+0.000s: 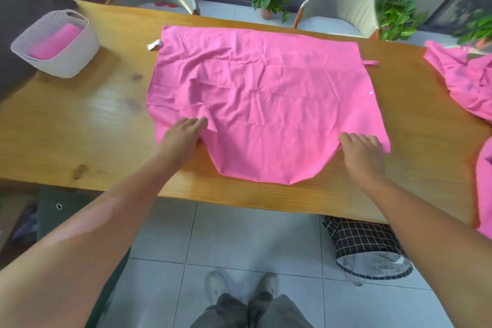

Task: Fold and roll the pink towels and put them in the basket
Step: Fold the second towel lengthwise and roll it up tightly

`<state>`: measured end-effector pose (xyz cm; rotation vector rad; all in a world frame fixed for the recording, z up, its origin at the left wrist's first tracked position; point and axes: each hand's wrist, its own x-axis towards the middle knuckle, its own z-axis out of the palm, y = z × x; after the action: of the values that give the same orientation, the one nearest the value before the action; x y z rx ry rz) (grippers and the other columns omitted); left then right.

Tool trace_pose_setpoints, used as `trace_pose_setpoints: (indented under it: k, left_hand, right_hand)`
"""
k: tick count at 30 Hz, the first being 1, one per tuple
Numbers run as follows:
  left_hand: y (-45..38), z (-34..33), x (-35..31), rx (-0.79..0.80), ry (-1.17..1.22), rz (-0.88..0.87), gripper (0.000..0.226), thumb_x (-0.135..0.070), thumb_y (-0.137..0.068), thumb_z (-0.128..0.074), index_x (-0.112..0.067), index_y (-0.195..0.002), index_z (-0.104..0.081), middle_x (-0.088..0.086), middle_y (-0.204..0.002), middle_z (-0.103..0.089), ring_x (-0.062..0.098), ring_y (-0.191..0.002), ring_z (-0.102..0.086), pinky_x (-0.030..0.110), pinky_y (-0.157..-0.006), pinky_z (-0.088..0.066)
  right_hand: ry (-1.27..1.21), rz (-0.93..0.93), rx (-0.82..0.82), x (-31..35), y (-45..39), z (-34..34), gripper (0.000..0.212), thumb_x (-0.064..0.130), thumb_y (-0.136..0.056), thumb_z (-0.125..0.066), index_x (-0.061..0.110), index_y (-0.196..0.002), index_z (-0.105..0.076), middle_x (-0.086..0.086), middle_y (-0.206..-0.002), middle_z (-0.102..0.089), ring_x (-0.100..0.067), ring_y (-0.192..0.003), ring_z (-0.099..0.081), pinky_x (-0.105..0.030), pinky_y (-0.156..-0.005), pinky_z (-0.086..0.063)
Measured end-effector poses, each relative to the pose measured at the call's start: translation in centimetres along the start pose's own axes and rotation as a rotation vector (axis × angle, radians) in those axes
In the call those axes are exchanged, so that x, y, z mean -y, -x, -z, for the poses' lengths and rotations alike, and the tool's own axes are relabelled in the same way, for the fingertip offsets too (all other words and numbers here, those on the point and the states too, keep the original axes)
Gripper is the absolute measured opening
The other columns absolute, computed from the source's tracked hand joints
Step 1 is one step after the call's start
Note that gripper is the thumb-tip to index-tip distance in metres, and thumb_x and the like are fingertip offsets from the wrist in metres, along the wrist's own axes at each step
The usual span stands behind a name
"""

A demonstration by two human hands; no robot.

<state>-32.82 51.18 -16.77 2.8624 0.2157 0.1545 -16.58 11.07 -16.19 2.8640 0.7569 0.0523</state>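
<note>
While a towel (255, 98) lies spread on the table (80, 125), left hand (183, 136) and right hand (363, 153) pinch its near edge; folding likely comes next, basket (57, 61) far left.

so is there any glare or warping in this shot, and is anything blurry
Head view: a pale glare patch lies on the wooden table left of the spread pink towel; the wide-angle lens bows the table's edges and stretches the forearms; the white basket and the crumpled pink towels at the right edge look soft; both hands, left and right, are fairly sharp.
</note>
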Motion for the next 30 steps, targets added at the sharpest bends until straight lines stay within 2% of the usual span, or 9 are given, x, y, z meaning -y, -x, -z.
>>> trace_pose_setpoints:
  k: [3,7,9,13,17,22,24,26,30]
  left_hand:
    - [-2.7,0.7,-1.0,0.078,0.032,-0.176,0.034,0.012,-0.08,-0.06,-0.003,-0.109,-0.065,0.016,-0.096,-0.069,0.033,-0.091,-0.063,0.044,-0.074,-0.052]
    - [-7.4,1.9,-1.1,0.189,0.025,-0.243,0.021,0.007,-0.085,-0.065,-0.007,-0.1,-0.068,0.01,-0.091,-0.071,0.029,-0.085,-0.065,0.043,-0.076,-0.052]
    - [-10.5,2.8,-1.0,0.246,0.05,-0.152,0.012,0.0,-0.092,-0.057,-0.007,-0.097,-0.065,0.01,-0.089,-0.071,0.03,-0.082,-0.065,0.04,-0.075,-0.05]
    - [-18.4,4.8,-0.6,0.294,0.112,-0.01,0.02,-0.01,-0.098,-0.043,-0.012,-0.087,-0.06,0.008,-0.088,-0.068,0.029,-0.078,-0.062,0.038,-0.067,-0.048]
    - [-28.2,6.1,1.4,0.257,0.042,0.031,0.019,-0.016,-0.099,-0.043,-0.013,-0.096,-0.062,0.012,-0.099,-0.068,0.03,-0.086,-0.059,0.039,-0.071,-0.043]
    - [-39.6,5.5,6.5,0.11,-0.092,0.213,0.023,-0.022,-0.103,-0.04,-0.01,-0.109,-0.058,0.023,-0.109,-0.065,0.042,-0.096,-0.061,0.042,-0.07,-0.042]
    - [-42.1,4.5,8.4,0.083,-0.192,0.232,0.026,-0.022,-0.102,-0.046,-0.013,-0.124,-0.056,0.023,-0.117,-0.061,0.043,-0.105,-0.058,0.046,-0.078,-0.046]
    - [-43.0,2.9,9.6,0.094,-0.239,0.257,0.039,-0.029,-0.1,-0.054,-0.012,-0.135,-0.051,0.022,-0.13,-0.055,0.044,-0.117,-0.052,0.05,-0.093,-0.045]
    - [-39.7,-0.6,10.8,0.089,-0.176,0.339,0.051,-0.039,-0.098,-0.058,-0.014,-0.141,-0.049,0.018,-0.147,-0.047,0.041,-0.13,-0.045,0.052,-0.109,-0.037]
  right_hand:
    - [-0.064,0.005,-0.116,0.9,-2.0,1.7,0.034,-0.009,-0.074,-0.059,0.0,-0.106,-0.061,-0.017,-0.087,-0.066,-0.035,-0.085,-0.062,-0.046,-0.081,-0.042]
    - [-0.123,0.029,-0.222,0.8,-5.8,3.3,0.02,-0.004,-0.083,-0.057,0.005,-0.1,-0.059,-0.015,-0.085,-0.065,-0.035,-0.083,-0.062,-0.045,-0.078,-0.041]
    - [-0.162,0.041,-0.256,0.1,-8.6,3.9,0.012,-0.001,-0.088,-0.055,0.009,-0.095,-0.056,-0.014,-0.082,-0.065,-0.035,-0.079,-0.061,-0.044,-0.074,-0.04]
    - [-0.23,0.034,-0.274,-1.5,-16.3,5.0,0.009,0.005,-0.096,-0.047,0.01,-0.091,-0.053,-0.015,-0.084,-0.066,-0.036,-0.079,-0.061,-0.043,-0.073,-0.039]
    - [-0.26,0.004,-0.331,-4.3,-26.3,5.4,0.017,0.011,-0.102,-0.041,0.006,-0.092,-0.054,-0.02,-0.086,-0.068,-0.04,-0.077,-0.061,-0.042,-0.07,-0.035]
    - [-0.145,-0.122,-0.252,-8.3,-38.7,4.0,0.022,0.011,-0.102,-0.037,0.003,-0.103,-0.057,-0.025,-0.098,-0.068,-0.045,-0.092,-0.062,-0.046,-0.083,-0.041]
    - [-0.092,-0.167,-0.181,-9.1,-42.2,2.4,0.022,0.009,-0.098,-0.043,0.005,-0.115,-0.056,-0.024,-0.111,-0.065,-0.043,-0.107,-0.057,-0.046,-0.094,-0.038]
    - [-0.065,-0.163,-0.08,-8.7,-44.1,0.3,0.035,0.01,-0.094,-0.049,0.009,-0.129,-0.051,-0.02,-0.126,-0.06,-0.039,-0.12,-0.049,-0.046,-0.105,-0.03]
    - [-0.198,-0.097,-0.012,-4.6,-43.4,-4.2,0.041,0.014,-0.094,-0.054,0.011,-0.135,-0.052,-0.014,-0.135,-0.055,-0.035,-0.128,-0.043,-0.047,-0.11,-0.027]
